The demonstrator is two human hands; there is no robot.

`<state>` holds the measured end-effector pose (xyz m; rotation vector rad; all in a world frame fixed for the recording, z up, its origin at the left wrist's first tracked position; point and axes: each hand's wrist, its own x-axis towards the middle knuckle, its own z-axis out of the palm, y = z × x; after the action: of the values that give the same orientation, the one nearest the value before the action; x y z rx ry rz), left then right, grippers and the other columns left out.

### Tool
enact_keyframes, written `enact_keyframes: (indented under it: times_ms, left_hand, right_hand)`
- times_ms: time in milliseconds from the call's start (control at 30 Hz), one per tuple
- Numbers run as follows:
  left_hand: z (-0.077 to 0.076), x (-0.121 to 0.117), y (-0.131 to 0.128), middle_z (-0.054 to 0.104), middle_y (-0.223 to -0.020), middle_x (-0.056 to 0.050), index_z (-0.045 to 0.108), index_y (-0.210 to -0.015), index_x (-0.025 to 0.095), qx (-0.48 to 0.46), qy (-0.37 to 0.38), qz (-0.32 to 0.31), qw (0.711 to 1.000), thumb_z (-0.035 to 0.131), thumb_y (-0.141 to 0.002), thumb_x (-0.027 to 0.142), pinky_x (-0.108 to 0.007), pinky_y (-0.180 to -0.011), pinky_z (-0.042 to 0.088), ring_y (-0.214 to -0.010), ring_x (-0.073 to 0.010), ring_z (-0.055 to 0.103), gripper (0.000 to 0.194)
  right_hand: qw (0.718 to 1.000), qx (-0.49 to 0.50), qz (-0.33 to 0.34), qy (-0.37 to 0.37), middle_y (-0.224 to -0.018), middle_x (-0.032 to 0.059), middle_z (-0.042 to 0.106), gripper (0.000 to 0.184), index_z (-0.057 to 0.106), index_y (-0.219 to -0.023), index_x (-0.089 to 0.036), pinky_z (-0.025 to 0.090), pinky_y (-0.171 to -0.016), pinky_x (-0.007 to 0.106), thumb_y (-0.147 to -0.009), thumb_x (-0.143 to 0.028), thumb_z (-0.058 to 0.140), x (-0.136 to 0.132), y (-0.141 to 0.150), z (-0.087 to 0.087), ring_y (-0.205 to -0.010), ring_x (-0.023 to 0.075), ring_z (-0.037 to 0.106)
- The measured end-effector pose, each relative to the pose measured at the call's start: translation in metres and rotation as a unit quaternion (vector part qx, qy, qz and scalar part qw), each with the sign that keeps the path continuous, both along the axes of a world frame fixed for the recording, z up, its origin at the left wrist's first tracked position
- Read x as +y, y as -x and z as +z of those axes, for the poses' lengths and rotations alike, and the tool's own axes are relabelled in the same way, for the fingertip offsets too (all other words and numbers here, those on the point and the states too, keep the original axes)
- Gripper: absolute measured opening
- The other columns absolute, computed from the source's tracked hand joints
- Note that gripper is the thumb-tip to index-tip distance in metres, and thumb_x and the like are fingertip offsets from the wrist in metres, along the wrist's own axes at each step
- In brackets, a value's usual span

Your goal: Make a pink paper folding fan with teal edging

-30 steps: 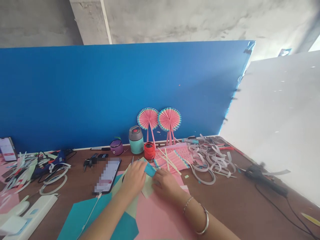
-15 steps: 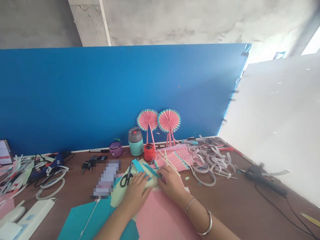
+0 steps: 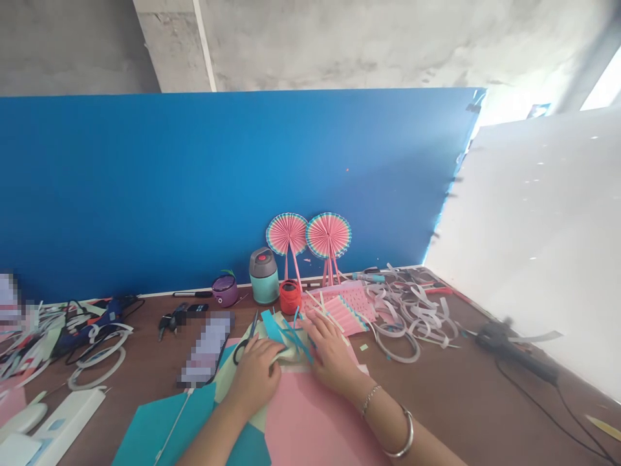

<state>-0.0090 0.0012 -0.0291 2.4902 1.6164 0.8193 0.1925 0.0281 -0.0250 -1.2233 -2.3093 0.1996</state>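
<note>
My left hand (image 3: pixel 255 375) rests on a pale green paper sheet (image 3: pixel 286 349), fingers curled and pinching its edge. My right hand (image 3: pixel 330 349) lies flat on the same sheet with fingers stretched out, next to several blue paper strips (image 3: pixel 279 329) sticking up between the hands. Black-handled scissors (image 3: pixel 244 344) lie just left of my left hand. A pink sheet (image 3: pixel 310 421) and a teal sheet (image 3: pixel 150 427) lie under my forearms.
Two pink paper fans (image 3: pixel 308 236) lean on the blue partition (image 3: pixel 218 188). A teal flask (image 3: pixel 263 275), purple pot (image 3: pixel 226 289), red spool (image 3: pixel 290 296), phone (image 3: pixel 206 346), folded pink paper (image 3: pixel 342 307), white strip curls (image 3: pixel 412 310), glue gun (image 3: pixel 514 349) and power strip (image 3: pixel 63 424) crowd the brown table (image 3: pixel 460 401).
My left hand slid back toward me and left, uncovering the scissors. My right hand moved forward over the green sheet, and the blue strips now stick up between the hands.
</note>
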Motion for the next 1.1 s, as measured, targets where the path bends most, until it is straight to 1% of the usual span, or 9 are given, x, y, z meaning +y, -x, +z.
enact_keyframes:
  times_ms: [167, 333, 500, 600, 700, 833, 967, 1033, 1100]
  left_hand:
    - [0.002, -0.001, 0.002, 0.067, -0.106, -0.002, 0.059, -0.108, 0.024, -0.008, 0.013, 0.009, 1.0, 0.037, -0.063, -0.002, -0.049, -0.109, 0.029, -0.102, -0.0186, 0.06, 0.056]
    - [0.002, 0.003, 0.007, 0.071, -0.092, 0.001, 0.063, -0.093, 0.026, -0.027, 0.016, 0.034, 0.999, 0.036, -0.068, 0.002, -0.046, -0.107, 0.032, -0.092, -0.0189, 0.063, 0.044]
    - [0.0, 0.006, 0.01, 0.07, -0.084, -0.004, 0.063, -0.088, 0.021, -0.154, 0.016, 0.173, 0.973, 0.039, -0.074, 0.013, -0.034, -0.073, 0.05, -0.082, -0.0226, 0.063, 0.03]
    - [0.001, 0.005, 0.011, 0.067, -0.071, -0.001, 0.062, -0.097, 0.019, -0.23, 0.043, 0.232, 0.944, 0.04, -0.076, 0.02, -0.028, -0.056, 0.046, -0.06, -0.0189, 0.06, 0.031]
    - [0.003, 0.005, 0.011, 0.067, -0.07, -0.001, 0.062, -0.1, 0.019, -0.272, 0.039, 0.259, 0.926, 0.041, -0.076, 0.022, -0.026, -0.053, 0.044, -0.056, -0.0178, 0.06, 0.032]
    - [0.002, 0.006, 0.011, 0.071, -0.087, -0.006, 0.061, -0.105, 0.018, -0.276, 0.019, 0.254, 0.927, 0.041, -0.078, 0.026, -0.03, -0.061, 0.049, -0.069, -0.0211, 0.065, 0.035]
    - [-0.006, 0.008, 0.008, 0.069, -0.11, -0.009, 0.062, -0.109, 0.018, -0.233, 0.007, 0.181, 0.955, 0.04, -0.08, 0.025, -0.035, -0.08, 0.051, -0.098, -0.0249, 0.065, 0.037]
    - [-0.01, 0.009, 0.007, 0.067, -0.116, -0.009, 0.061, -0.113, 0.018, -0.215, 0.021, 0.151, 0.965, 0.041, -0.081, 0.024, -0.037, -0.088, 0.049, -0.108, -0.0248, 0.061, 0.038]
    - [-0.011, 0.009, 0.007, 0.066, -0.117, -0.008, 0.06, -0.115, 0.019, -0.21, 0.033, 0.147, 0.966, 0.04, -0.082, 0.024, -0.039, -0.091, 0.049, -0.11, -0.0249, 0.06, 0.039]
  right_hand:
    - [0.993, -0.056, 0.094, 0.053, -0.151, -0.0006, 0.027, 0.078, 0.046, -0.133, -0.031, 0.013, -0.11, 0.053, -0.06, -0.002, 0.042, -0.004, 0.001, 0.002, -0.14, 0.0256, 0.014]
    - [0.996, -0.041, 0.047, 0.06, -0.141, 0.0036, 0.045, 0.063, 0.055, -0.125, -0.023, 0.008, -0.112, 0.05, -0.067, -0.005, 0.039, -0.003, 0.0, 0.003, -0.138, 0.0217, 0.024]
    - [0.996, -0.038, 0.033, 0.068, -0.136, 0.0082, 0.051, 0.06, 0.054, -0.125, -0.019, 0.006, -0.112, 0.05, -0.067, -0.009, 0.042, -0.001, -0.001, 0.002, -0.133, 0.0231, 0.034]
    - [0.996, -0.033, 0.048, 0.067, -0.135, 0.0089, 0.051, 0.057, 0.054, -0.124, -0.019, 0.006, -0.112, 0.051, -0.07, -0.01, 0.042, -0.001, 0.001, 0.0, -0.132, 0.023, 0.035]
    - [0.995, -0.038, 0.057, 0.067, -0.133, 0.0095, 0.053, 0.051, 0.055, -0.123, -0.019, 0.007, -0.111, 0.051, -0.074, -0.012, 0.042, -0.002, 0.002, 0.0, -0.132, 0.0236, 0.035]
    - [0.996, -0.04, 0.064, 0.053, -0.13, 0.0087, 0.055, 0.045, 0.058, -0.118, -0.02, 0.007, -0.111, 0.052, -0.077, -0.013, 0.042, -0.006, 0.003, 0.002, -0.131, 0.0239, 0.036]
    - [0.996, -0.031, 0.075, 0.034, -0.126, 0.0059, 0.058, 0.036, 0.063, -0.105, -0.023, 0.012, -0.111, 0.048, -0.075, -0.012, 0.046, -0.006, 0.004, 0.005, -0.129, 0.0229, 0.038]
    - [1.0, -0.004, 0.015, 0.003, -0.127, 0.0069, 0.057, 0.031, 0.065, -0.099, -0.022, 0.019, -0.11, 0.045, -0.076, -0.012, 0.046, -0.001, 0.002, 0.003, -0.127, 0.0233, 0.04]
    - [0.996, 0.021, -0.086, -0.03, -0.131, 0.011, 0.052, 0.033, 0.062, -0.107, -0.02, 0.023, -0.108, 0.047, -0.079, -0.014, 0.045, 0.005, -0.001, -0.001, -0.127, 0.0261, 0.039]
